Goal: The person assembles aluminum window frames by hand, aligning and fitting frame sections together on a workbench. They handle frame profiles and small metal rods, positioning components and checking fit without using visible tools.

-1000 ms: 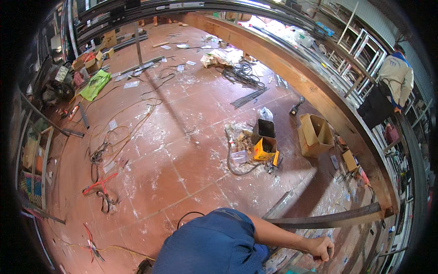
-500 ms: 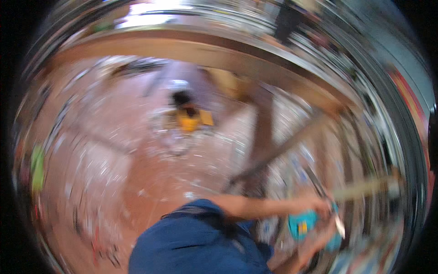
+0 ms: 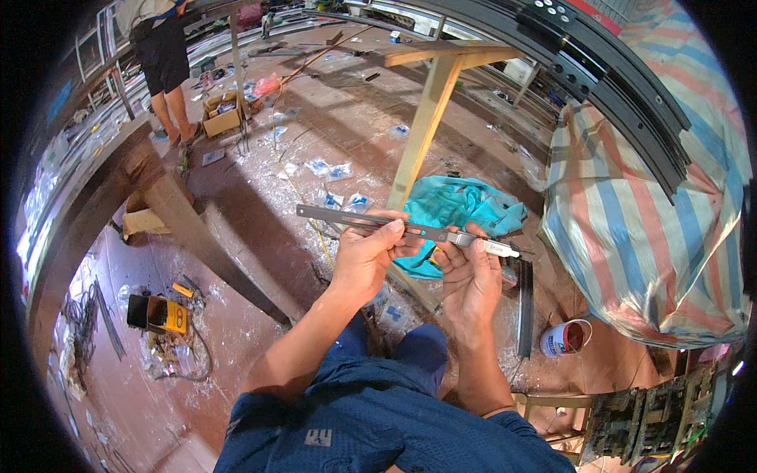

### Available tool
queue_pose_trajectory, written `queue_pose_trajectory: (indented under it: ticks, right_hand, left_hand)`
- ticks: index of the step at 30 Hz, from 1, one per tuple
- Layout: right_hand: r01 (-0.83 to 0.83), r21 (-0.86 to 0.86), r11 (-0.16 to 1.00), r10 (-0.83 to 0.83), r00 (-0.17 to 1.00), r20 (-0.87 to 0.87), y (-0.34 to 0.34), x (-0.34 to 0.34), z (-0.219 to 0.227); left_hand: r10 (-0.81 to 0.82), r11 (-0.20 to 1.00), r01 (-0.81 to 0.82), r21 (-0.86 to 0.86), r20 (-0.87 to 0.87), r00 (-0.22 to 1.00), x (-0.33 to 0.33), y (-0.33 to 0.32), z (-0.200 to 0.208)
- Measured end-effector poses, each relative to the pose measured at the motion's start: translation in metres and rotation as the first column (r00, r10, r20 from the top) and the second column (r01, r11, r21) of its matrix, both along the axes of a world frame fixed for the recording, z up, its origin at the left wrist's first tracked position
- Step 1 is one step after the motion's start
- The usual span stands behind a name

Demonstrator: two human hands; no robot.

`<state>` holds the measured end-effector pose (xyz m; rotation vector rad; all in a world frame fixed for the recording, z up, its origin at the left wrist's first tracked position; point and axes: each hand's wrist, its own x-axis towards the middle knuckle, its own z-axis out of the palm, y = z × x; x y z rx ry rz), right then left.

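Leftmost, a dark beam [image 3: 79, 217] curves along the rim; right of it a yellow box [image 3: 175, 317] sits on the floor [image 3: 244, 335]. Farther off, a co-worker [image 3: 163, 71] stands beside an open carton [image 3: 223, 123]. Centrally, a slim dark bar [image 3: 430, 233] is held up in front of the person, slanting slightly down toward its right end. The left hand [image 3: 369, 254] is closed on it, the bar's left end jutting past. Beyond, a post [image 3: 427, 130] rises near a crumpled teal cloth [image 3: 465, 203]. The right hand [image 3: 471, 276] pinches the bar just beside its pale tip [image 3: 500, 247]. Rightward, a bucket [image 3: 554, 340] stands near a striped sheet [image 3: 631, 236].
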<state>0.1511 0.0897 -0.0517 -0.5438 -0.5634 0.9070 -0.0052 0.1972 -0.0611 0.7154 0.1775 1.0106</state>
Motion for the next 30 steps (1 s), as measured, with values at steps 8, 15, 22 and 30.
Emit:
queue_pose_trajectory:
  ticks: [8, 15, 22, 30]
  right_hand:
    - [0.075, -0.003, 0.997, -0.075, 0.997, -0.029, -0.008, 0.030, 0.001]
    - [0.100, 0.014, 0.995, -0.099, 0.994, -0.050, -0.022, 0.063, -0.011]
    - [0.059, 0.057, 0.997, -0.051, 0.988, -0.145, -0.031, 0.084, -0.022]
    - [0.256, 0.071, 0.964, -0.255, 0.967, -0.010, -0.032, 0.090, -0.025]
  left_hand:
    - [-0.036, 0.999, 0.035, 0.011, 0.037, 0.999, 0.031, -0.001, 0.006]
    - [-0.056, 0.997, 0.057, 0.048, -0.019, 0.998, 0.064, -0.002, 0.003]
    - [-0.092, 0.991, 0.098, 0.089, -0.075, 0.993, 0.094, -0.018, 0.001]
    - [-0.091, 0.969, 0.110, 0.221, -0.093, 0.991, 0.110, -0.032, 0.005]
